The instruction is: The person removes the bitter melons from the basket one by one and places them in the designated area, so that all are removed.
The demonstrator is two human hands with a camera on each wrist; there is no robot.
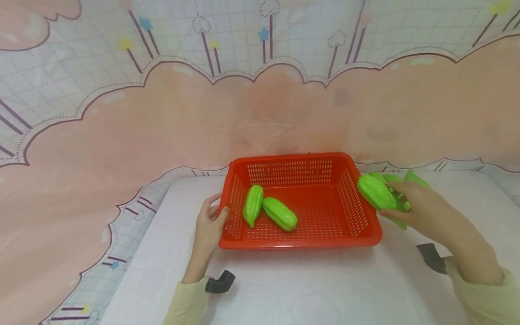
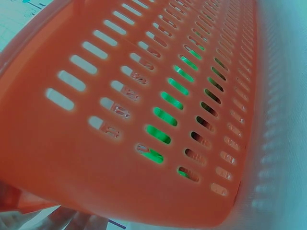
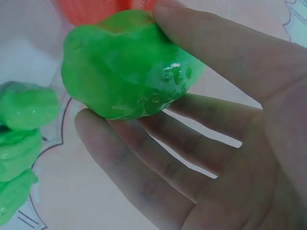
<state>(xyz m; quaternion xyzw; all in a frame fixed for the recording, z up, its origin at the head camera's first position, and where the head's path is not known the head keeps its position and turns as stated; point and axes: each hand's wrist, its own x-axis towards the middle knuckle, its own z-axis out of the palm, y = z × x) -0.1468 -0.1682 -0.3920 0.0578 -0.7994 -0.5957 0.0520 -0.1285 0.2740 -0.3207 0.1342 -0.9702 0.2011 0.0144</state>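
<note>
My left hand point(image 1: 208, 225) grips the left rim of a red plastic basket point(image 1: 300, 244); its fingers point(image 2: 57, 219) show past the rim in the left wrist view. Inside the basket, toward the left, lie two glossy bright green, ridged, elongated fruits, one upright point(image 1: 253, 204) in the head view and one slanted point(image 1: 280, 214). Above the basket's right rim, my right hand point(image 1: 422, 205) holds another such green fruit point(image 1: 375, 192) between thumb and fingers. The right wrist view shows that held fruit point(image 3: 124, 67) close up, the thumb on one side and the fingers across from it.
More green fruits point(image 1: 416, 178) lie on the white table point(image 1: 300, 289) just right of the basket, partly behind my right hand. In the right wrist view several of them point(image 3: 19, 148) sit in a row. A patterned cloth point(image 1: 284, 108) hangs behind the table.
</note>
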